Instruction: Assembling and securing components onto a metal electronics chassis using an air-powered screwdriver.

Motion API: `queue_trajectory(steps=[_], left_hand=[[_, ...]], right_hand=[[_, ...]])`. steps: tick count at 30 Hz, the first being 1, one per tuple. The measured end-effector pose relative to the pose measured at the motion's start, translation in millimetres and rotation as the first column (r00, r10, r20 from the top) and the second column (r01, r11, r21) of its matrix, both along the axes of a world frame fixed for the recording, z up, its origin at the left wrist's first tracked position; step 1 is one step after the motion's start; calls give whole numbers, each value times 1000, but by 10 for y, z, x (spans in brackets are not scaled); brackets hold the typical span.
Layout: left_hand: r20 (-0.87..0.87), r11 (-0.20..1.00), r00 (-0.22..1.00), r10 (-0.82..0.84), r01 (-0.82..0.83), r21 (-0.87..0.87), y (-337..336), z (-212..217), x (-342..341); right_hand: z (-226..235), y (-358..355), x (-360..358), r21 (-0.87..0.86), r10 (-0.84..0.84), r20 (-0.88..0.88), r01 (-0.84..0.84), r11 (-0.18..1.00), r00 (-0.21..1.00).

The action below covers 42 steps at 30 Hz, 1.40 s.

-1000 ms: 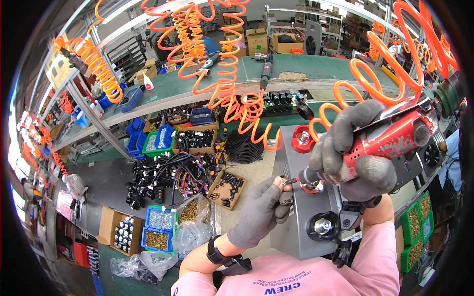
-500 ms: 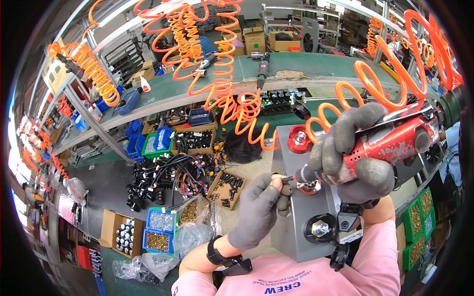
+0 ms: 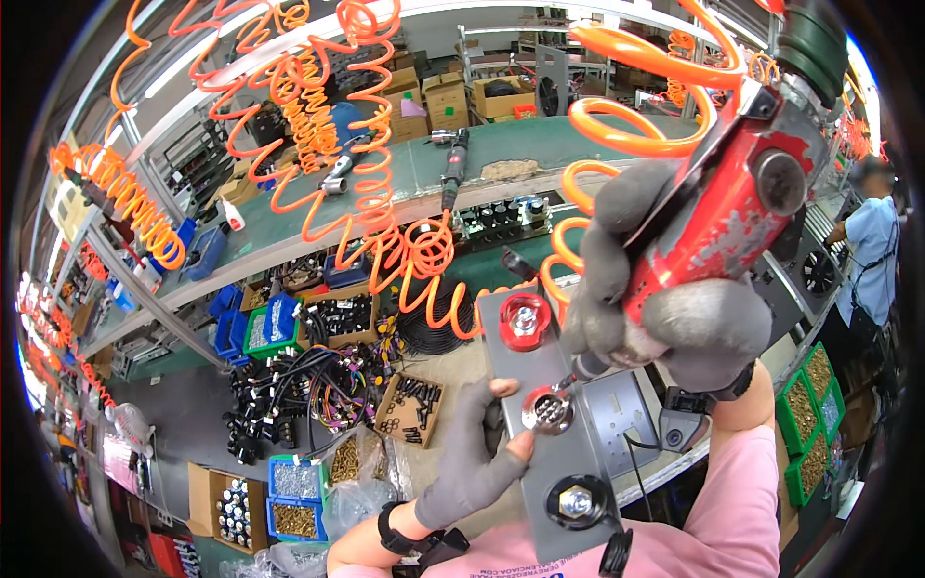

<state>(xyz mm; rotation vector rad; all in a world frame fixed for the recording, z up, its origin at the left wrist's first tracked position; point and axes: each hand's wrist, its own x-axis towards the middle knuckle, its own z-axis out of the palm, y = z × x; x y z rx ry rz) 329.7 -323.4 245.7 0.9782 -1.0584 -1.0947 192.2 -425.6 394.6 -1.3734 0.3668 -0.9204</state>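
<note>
Cluttered workshop desk (image 3: 453, 371) below us. Our right hand (image 3: 674, 289), grip closed round red air screwdriver (image 3: 732, 207), tip down onto round connector (image 3: 547, 412); left hand (image 3: 477, 453) pinches connector, steadying it on grey plate (image 3: 564, 453).

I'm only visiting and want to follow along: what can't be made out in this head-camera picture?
- Tip of the red power tool: hidden behind the right hand.
- Round connector pins: too small.
- Left hand palm: faces away.
- Grey panel lower end: cut off by the picture's edge.
- Small parts in the blue bins: too small.
</note>
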Motion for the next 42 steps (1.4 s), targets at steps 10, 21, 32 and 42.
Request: queue_trajectory(steps=[10,21,32,42], left_hand=[[38,999,999,-4,5,-31,19,-44,49],[6,1000,1000,-2,2,-24,7,-50,23],[150,995,988,38,-24,-96,-41,-159,34],[411,979,889,201,-175,-101,56,-11,14]], right_hand=[[-220,-172,18,61,225,63,-228,972,972],[-350,-292,69,-424,149,-94,-175,889,984],[-264,-108,105,77,134,66,-139,987,989],[-184,-81,138,2,123,-15,-123,992,992]])
